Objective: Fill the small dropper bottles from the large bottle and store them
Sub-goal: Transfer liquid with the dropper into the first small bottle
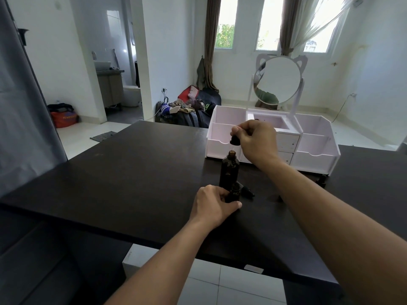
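Head view shows the large bottle (pixel 229 170) standing upright on the dark desk (pixel 136 172), its neck open. Just above the neck, at 12 o'clock, the right hand (pixel 253 139) pinches a black cap (pixel 234 141) with its fingertips. Touching the large bottle at 6 o'clock stands a small dropper bottle (pixel 234 194), and the left hand (pixel 214 202) grips it on the desk. A loose dropper top (pixel 247 191) lies just beside it at 3 o'clock. At 1 o'clock behind the bottles stands a white organizer (pixel 317 159) with a round mirror (pixel 277 80).
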### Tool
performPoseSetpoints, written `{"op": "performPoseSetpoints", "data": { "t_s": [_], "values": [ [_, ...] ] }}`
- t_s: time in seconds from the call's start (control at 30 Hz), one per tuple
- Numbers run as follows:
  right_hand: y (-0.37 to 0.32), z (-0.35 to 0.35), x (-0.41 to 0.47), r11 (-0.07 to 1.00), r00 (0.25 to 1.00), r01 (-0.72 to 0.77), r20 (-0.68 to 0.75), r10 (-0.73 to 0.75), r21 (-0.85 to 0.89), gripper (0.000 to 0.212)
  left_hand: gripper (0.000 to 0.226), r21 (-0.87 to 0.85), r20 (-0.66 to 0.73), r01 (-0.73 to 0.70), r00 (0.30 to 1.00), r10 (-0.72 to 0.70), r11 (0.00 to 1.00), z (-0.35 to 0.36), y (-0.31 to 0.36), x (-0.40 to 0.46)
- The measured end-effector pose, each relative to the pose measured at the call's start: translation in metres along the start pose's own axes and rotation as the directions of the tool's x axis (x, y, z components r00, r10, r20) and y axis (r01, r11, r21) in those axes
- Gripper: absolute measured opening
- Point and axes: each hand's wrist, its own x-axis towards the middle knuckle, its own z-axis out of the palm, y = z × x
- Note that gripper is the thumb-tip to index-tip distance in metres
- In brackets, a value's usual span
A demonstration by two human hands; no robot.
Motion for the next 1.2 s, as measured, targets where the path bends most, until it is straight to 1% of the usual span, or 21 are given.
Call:
{"op": "performPoseSetpoints", "data": {
  "t_s": [0.07,0.17,0.3,0.43,0.63,0.77,0.9,1.03,1.2],
  "values": [
    [0.0,0.0,0.0,1.0,1.0,0.005,-0.011,-0.005,-0.014,0.016,0.032,0.002,-0.001,-0.005,1.0,0.005,1.0,0.0,0.0,0.0],
    [-0.002,-0.002,0.0,1.0,1.0,0.002,0.008,-0.002,-0.003,0.016,0.032,0.008,0.003,0.002,1.0,-0.002,1.0,0.0,0.0,0.0],
    [-0.01,-0.008,-0.002,0.999,0.999,0.039,0.0,-0.039,0.019,0.014,0.033,0.018,0.007,0.007,1.0,-0.007,1.0,0.001,-0.001,0.002],
    [-0.02,-0.018,0.004,0.996,0.997,0.059,-0.048,-0.055,0.074,0.012,0.038,0.021,0.013,0.017,1.0,-0.017,1.0,0.002,-0.001,0.004],
    [-0.036,-0.033,0.015,0.985,0.984,0.145,-0.12,-0.133,0.097,0.013,0.039,0.003,0.017,-0.024,1.0,0.024,1.0,0.003,-0.005,0.004],
    [-0.039,-0.04,0.02,0.984,0.976,0.162,-0.157,-0.149,0.077,0.02,0.038,-0.003,0.006,-0.06,0.998,0.06,0.998,0.003,-0.006,0.004],
    [-0.038,-0.045,0.007,0.987,0.985,0.152,-0.092,-0.148,0.041,0.02,0.035,0.001,0.019,-0.079,0.997,0.079,0.997,0.003,-0.007,0.004],
    [-0.029,-0.047,-0.013,0.986,0.987,0.163,-0.003,-0.163,0.039,0.012,0.032,0.009,0.029,-0.078,0.997,0.078,0.997,0.002,-0.006,0.004],
    [-0.019,-0.043,-0.026,0.986,0.987,0.159,0.027,-0.16,0.051,0.01,0.035,0.014,0.03,-0.06,0.998,0.059,0.998,0.002,-0.005,0.003]
  ]
}}
